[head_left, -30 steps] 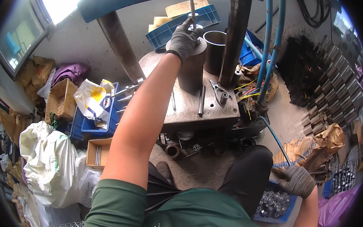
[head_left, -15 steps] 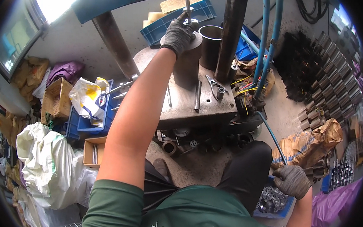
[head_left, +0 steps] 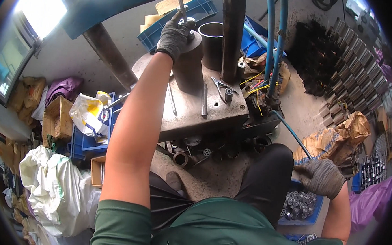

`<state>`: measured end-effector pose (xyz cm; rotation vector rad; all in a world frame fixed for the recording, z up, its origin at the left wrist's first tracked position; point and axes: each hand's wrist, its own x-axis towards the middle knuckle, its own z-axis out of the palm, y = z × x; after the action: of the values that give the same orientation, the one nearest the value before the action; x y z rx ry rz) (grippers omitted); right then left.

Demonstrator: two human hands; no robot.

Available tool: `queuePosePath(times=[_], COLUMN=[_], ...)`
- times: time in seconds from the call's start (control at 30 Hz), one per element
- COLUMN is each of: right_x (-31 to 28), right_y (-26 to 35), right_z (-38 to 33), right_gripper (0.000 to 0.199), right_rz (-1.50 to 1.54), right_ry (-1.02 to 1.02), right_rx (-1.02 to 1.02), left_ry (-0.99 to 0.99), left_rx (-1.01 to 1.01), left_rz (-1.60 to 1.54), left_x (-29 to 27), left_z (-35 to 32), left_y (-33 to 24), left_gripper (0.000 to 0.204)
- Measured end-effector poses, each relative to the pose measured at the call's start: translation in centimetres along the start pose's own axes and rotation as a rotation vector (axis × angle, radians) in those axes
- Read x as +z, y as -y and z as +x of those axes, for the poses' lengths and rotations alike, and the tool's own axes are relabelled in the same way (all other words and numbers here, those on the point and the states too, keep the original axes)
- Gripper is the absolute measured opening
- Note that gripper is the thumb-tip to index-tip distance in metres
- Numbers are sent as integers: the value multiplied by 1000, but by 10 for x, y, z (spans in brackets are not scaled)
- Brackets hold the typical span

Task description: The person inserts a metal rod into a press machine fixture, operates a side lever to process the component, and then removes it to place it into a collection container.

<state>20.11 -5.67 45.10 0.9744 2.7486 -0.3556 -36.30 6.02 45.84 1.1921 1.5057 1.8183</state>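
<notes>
My left hand [head_left: 174, 36], in a grey glove, closes round a thin upright metal shaft [head_left: 182, 6] at the top of a thick steel cylinder [head_left: 188, 72]. A bright ring-shaped metal part [head_left: 187, 20] sits by its fingertips. The cylinder stands on a heavy steel block [head_left: 154, 75] beneath a blue frame beam [head_left: 122, 1]. At the right, my gloved right hand [head_left: 322, 178] is wrapped round the end of a blue lever bar [head_left: 291, 134]; the fingers partly hide that end. On the block lie a short dark rod [head_left: 204, 100], a thin rod [head_left: 172, 99], pliers [head_left: 220, 84] and a small bearing-like sleeve [head_left: 228, 95].
An open steel tube [head_left: 211, 45] stands behind the cylinder, beside a dark post [head_left: 231, 39]. Below my right hand is a blue bin [head_left: 318, 211] of small metal parts. Stacked metal tubes [head_left: 359, 65] line the right. White sacks [head_left: 51, 181] and a wooden box [head_left: 58, 119] are at left.
The whole view has shifted, so the block appears further left. The lever's held end has swung outward and up with my right hand. My left hand remains at the shaft.
</notes>
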Motion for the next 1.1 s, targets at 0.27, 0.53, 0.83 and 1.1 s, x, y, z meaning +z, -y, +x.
queuePosePath(times=[0.27, 0.53, 0.83, 1.1], right_x=[-4, 7, -2, -7], right_y=[10, -1, 3, 4], right_z=[1, -4, 1, 3], right_gripper=[33, 30, 31, 24], right_rz=[-57, 12, 87, 131], right_ry=[94, -63, -75, -279], right_rx=[9, -8, 56, 13], left_ry=[3, -18, -43, -39], left_rx=[18, -26, -19, -5], left_rz=[2, -14, 24, 70], left_x=[-3, 2, 1, -3], left_z=[-3, -6, -6, -1], left_y=[2, -4, -5, 2], left_gripper=[51, 53, 51, 53])
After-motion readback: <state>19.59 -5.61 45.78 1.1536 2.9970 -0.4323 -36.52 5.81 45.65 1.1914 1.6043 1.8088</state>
